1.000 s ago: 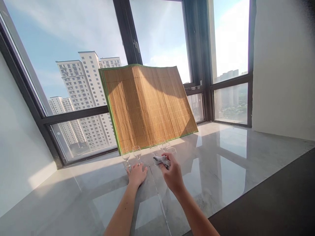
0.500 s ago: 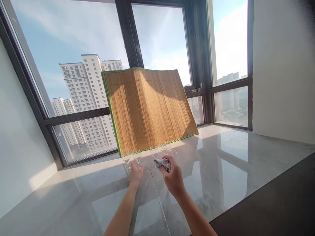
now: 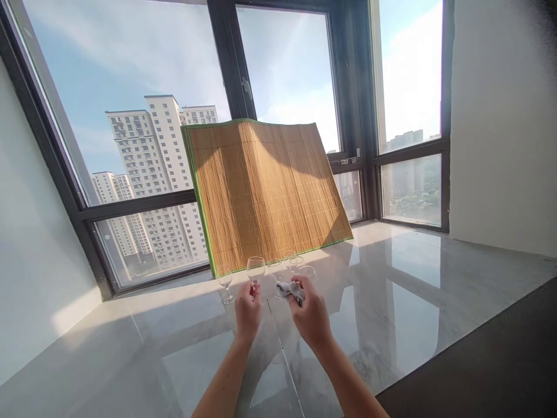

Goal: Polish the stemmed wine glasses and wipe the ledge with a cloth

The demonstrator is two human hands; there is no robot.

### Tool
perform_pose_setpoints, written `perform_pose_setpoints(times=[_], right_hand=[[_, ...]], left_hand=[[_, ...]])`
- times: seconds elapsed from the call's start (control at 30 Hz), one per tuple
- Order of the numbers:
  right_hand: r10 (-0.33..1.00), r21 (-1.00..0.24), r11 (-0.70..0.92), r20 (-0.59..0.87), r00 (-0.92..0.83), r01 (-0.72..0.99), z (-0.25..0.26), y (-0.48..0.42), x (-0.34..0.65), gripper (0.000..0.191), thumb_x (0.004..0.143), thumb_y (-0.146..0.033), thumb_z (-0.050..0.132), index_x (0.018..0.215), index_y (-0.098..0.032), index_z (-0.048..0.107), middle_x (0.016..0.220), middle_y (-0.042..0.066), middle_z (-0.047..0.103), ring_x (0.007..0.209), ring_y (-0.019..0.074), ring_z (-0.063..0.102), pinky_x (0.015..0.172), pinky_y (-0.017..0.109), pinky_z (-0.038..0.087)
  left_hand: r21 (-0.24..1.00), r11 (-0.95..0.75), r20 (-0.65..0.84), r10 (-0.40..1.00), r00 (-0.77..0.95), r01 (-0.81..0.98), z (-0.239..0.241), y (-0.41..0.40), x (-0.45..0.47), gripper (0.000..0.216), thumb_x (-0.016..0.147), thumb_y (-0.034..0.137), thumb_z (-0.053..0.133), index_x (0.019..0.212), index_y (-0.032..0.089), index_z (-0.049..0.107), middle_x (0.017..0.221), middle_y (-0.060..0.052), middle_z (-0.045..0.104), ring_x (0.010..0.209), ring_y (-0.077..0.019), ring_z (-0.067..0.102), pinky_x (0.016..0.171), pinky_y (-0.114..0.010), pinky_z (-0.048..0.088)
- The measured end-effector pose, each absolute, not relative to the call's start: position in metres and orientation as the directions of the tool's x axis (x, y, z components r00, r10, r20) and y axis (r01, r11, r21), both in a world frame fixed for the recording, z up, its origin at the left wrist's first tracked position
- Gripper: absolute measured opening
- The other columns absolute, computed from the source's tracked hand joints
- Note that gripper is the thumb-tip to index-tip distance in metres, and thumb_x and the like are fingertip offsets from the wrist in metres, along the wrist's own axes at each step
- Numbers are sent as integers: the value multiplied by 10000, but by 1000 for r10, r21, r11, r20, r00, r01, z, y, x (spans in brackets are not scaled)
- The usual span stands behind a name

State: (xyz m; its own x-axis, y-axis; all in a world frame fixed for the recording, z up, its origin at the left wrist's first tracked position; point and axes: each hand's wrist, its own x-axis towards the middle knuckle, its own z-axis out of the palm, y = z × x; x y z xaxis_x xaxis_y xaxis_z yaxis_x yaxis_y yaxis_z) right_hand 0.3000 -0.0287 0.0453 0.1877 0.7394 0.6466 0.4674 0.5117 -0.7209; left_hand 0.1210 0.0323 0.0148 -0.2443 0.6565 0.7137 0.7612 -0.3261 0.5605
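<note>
Setting: glossy grey marbled ledge [image 3: 195,366] beneath dark-framed windows [image 3: 282,64]; panes mirrored in its surface.
Backdrop: tan slatted mat [image 3: 265,197], green-edged, gently rippled, leaning at the far side.
Left grip: bare left hand [image 3: 248,313], fingers drawn together on the stem of a clear round-bowled glass [image 3: 256,268].
Position: over the ledge's middle, before the mat's lower edge; foot hidden by the fingers.
Axis: nearly upright, rim up.
Right grip: bare right hand [image 3: 310,313], fingers bunched on a crumpled grey-white cloth [image 3: 288,289].
Left neighbour: transparent stemmed glass [image 3: 225,278], upright.
Right cluster: overlapping transparent glasses [image 3: 275,268], count unclear; lower parts partly covered by hand and cloth.
Cut off: both forearms, near edge.
</note>
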Motion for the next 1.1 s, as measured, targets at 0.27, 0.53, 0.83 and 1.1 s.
perform_pose_setpoints(times=[0.27,0.53,0.83,1.1], right_hand=[[677,-591,547,729,102,593,47,-38,299,384,786,-95,513,1140,-241,544,935,47,712,812,221,678,685,274,456],[641,-532,544,763,87,649,51,-36,304,407,778,-66,495,1145,-235,546,1023,61,713,922,239,676,731,287,450],[716,-558,512,697,35,654,46,-35,304,505,725,-39,511,1183,-250,534,894,24,702,734,205,658,620,251,394],[836,-836,531,543,72,139,47,-29,302,478,690,-120,574,1153,-234,536,719,-38,623,609,148,582,581,239,444]], left_hand=[[439,-400,637,770,35,805,26,4,160,214,839,131,472,880,222,661,870,-68,660,813,-218,602,763,-309,424],[304,-289,702,712,-9,908,25,11,144,319,783,17,436,813,228,673,896,-67,672,981,-251,560,960,-367,375],[464,-250,612,784,-103,850,22,13,144,316,777,41,431,857,229,673,882,-75,685,974,-273,594,1004,-399,357],[558,-366,562,827,-15,744,23,9,153,241,754,101,512,816,226,709,864,-95,702,971,-297,607,1032,-453,352]])
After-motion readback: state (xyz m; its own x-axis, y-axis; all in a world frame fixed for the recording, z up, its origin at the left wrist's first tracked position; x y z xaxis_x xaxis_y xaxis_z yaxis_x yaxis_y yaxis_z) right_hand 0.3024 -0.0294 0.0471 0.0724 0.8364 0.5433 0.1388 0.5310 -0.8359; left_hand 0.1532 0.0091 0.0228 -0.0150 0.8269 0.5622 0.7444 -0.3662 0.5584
